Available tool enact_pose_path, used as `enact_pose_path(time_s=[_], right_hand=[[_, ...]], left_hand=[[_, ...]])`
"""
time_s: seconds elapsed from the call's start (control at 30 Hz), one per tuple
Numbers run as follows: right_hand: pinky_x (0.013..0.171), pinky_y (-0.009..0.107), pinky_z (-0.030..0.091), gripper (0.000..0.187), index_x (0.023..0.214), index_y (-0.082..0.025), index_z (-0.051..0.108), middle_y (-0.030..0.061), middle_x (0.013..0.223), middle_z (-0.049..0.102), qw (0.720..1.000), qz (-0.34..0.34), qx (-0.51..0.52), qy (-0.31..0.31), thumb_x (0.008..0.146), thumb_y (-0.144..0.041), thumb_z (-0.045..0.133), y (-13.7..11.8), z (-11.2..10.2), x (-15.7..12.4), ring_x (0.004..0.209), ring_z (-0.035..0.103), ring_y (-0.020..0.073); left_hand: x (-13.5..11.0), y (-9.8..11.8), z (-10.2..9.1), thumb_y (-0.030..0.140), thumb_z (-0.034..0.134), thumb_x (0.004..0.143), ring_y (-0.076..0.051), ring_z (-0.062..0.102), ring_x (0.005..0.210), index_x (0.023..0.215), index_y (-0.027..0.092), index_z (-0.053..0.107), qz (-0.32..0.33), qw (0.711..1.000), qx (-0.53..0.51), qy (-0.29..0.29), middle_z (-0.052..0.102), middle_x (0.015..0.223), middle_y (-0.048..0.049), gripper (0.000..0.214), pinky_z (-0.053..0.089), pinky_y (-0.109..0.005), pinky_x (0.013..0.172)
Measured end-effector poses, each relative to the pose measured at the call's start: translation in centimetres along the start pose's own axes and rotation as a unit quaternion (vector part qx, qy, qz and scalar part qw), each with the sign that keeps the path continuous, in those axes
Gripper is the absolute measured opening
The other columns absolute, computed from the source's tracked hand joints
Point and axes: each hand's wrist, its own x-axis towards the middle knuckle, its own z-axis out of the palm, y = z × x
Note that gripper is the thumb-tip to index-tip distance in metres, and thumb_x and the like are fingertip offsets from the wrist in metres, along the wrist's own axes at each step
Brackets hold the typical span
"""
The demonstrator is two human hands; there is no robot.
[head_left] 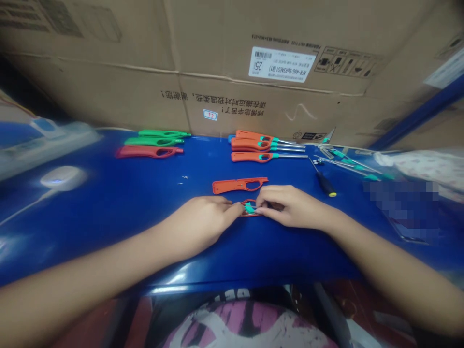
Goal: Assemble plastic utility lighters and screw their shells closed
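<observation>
Between my two hands, low over the blue table, is an orange lighter casing half (pixel 251 214) with a green trigger piece (pixel 249 208) in it. My left hand (pixel 212 217) is closed, thumb and fingers pinching the casing's left end and covering it. At the other end my right hand (pixel 284 205) is closed too, its thumb and fingertips pinching at the green piece and the casing. A thin greyish part shows between the fingertips; its kind is unclear. Just beyond them lies another orange casing half (pixel 228 186).
Three orange lighters with metal tubes (pixel 250 157) lie at the back. Green and red casings (pixel 145 152) are back left. A screwdriver (pixel 325 184), green-and-metal parts (pixel 348 162) and a phone-like dark object (pixel 402 212) lie right. A cardboard box (pixel 217 63) walls the back.
</observation>
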Motion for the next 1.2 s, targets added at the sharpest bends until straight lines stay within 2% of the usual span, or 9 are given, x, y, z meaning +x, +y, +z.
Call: enact_pose_path(time_s=[0.17,0.33,0.5,0.67,0.77,0.9,1.07,1.2], right_hand=[[0.067,0.024,0.041,0.014,0.09,-0.018,0.062,0.0018,0.084,0.064,1.0,0.003,-0.011,-0.001,0.097,-0.028,0.057,0.0,0.0,-0.1,0.073,0.055,0.0121],[0.066,0.024,0.04,0.014,0.09,-0.018,0.061,0.0021,0.086,0.063,1.0,-0.008,-0.026,-0.003,0.097,-0.029,0.057,0.1,0.1,-0.2,0.073,0.054,0.0123],[0.069,0.026,0.041,0.017,0.089,-0.018,0.062,0.0029,0.085,0.064,0.999,-0.008,-0.031,0.011,0.099,-0.029,0.054,0.0,0.3,0.0,0.074,0.056,0.0133],[0.066,0.025,0.039,0.017,0.084,-0.018,0.062,0.0009,0.079,0.065,0.999,0.032,-0.013,0.029,0.096,-0.03,0.059,0.0,0.7,0.1,0.071,0.055,0.0129],[0.065,0.024,0.038,0.015,0.083,-0.018,0.062,0.0002,0.077,0.064,0.998,0.048,-0.016,0.031,0.095,-0.028,0.061,-0.1,0.7,0.0,0.069,0.054,0.0123],[0.064,0.024,0.037,0.014,0.083,-0.018,0.061,-0.0005,0.075,0.062,0.998,0.038,-0.024,0.032,0.094,-0.027,0.061,-0.2,0.4,-0.1,0.065,0.052,0.0114],[0.063,0.024,0.037,0.015,0.084,-0.018,0.06,0.0,0.077,0.062,0.999,0.018,-0.019,0.023,0.094,-0.028,0.06,-0.1,-0.1,-0.2,0.067,0.051,0.011],[0.062,0.024,0.037,0.012,0.084,-0.018,0.061,-0.0001,0.077,0.062,0.999,0.017,-0.027,0.024,0.093,-0.026,0.061,-0.1,-0.3,-0.3,0.066,0.051,0.0112]], left_hand=[[0.3,0.0,-0.3,0.02,0.051,0.098,-0.022,0.071,0.073,0.101,0.017,0.062,-0.06,0.997,-0.044,-0.03,0.071,0.082,-0.005,0.012,0.055,-0.03,0.064],[0.4,-0.1,-0.3,0.017,0.054,0.095,-0.022,0.072,0.075,0.101,0.018,0.059,-0.088,0.994,-0.065,-0.012,0.072,0.083,-0.0047,0.008,0.052,-0.028,0.064],[0.4,-0.4,0.0,0.015,0.057,0.092,-0.02,0.072,0.081,0.101,0.02,0.06,-0.081,0.988,-0.128,0.019,0.072,0.087,-0.0038,0.01,0.053,-0.027,0.072],[0.4,-0.4,0.1,0.016,0.056,0.093,-0.021,0.072,0.084,0.101,0.019,0.06,-0.087,0.987,-0.138,0.009,0.073,0.091,-0.0044,0.01,0.053,-0.029,0.072],[0.5,-0.2,0.3,0.015,0.059,0.091,-0.021,0.072,0.083,0.108,0.019,0.06,-0.089,0.987,-0.131,0.03,0.073,0.096,-0.0049,0.018,0.054,-0.029,0.07],[0.6,-0.2,0.5,0.013,0.059,0.089,-0.022,0.07,0.094,0.112,0.018,0.063,-0.076,0.985,-0.144,0.053,0.073,0.106,-0.0075,0.023,0.057,-0.034,0.081],[0.6,-0.4,0.9,0.014,0.052,0.095,-0.023,0.065,0.108,0.128,0.018,0.063,-0.038,0.985,-0.16,0.043,0.068,0.118,-0.0099,0.035,0.055,-0.039,0.094],[0.5,-0.4,1.0,0.017,0.046,0.1,-0.024,0.061,0.113,0.133,0.02,0.062,-0.018,0.99,-0.139,0.021,0.063,0.125,-0.0119,0.037,0.054,-0.041,0.097]])
